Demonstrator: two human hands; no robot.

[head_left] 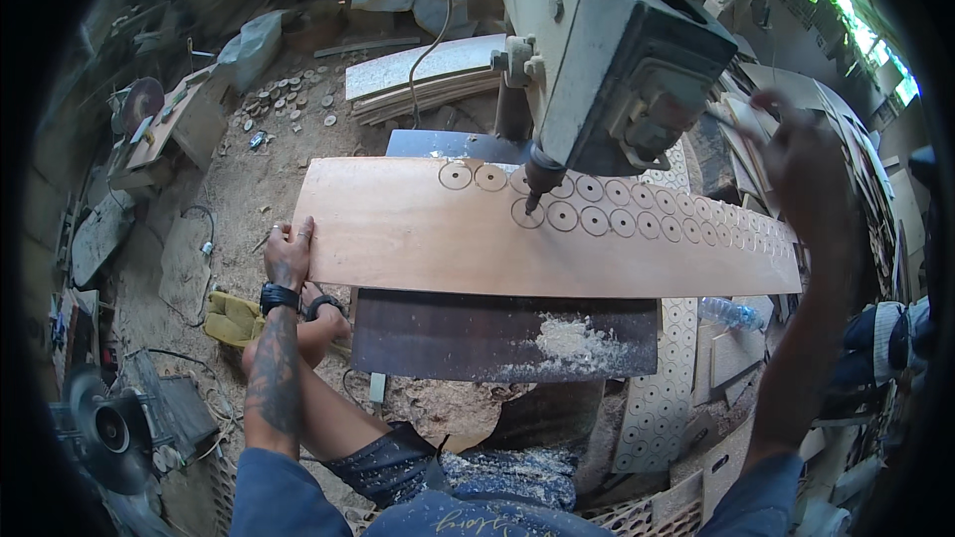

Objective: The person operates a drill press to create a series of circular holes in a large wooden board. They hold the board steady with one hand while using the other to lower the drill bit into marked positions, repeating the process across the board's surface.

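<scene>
A long plywood board (398, 229) lies across the dark drill press table (448, 333). Two rows of round cuts with centre holes run along its far side toward the right. Above them hangs the drill press head (587, 70); its chuck (543, 171) points down, with the cutter tip at a ring in the nearer row. My left hand (288, 254) grips the board's left end, fingers at the edge. Raised at the right, my right hand (804, 174) is closed around the end of the press's feed lever (734, 125), slightly blurred.
Sawdust (577, 343) is heaped on the press table's near part. Behind stand stacked boards (428, 80), and cut wooden discs (284, 99) litter the floor. A perforated offcut strip (652, 408) and a plastic bottle (731, 313) lie at the right. A grinding machine (109, 428) stands lower left.
</scene>
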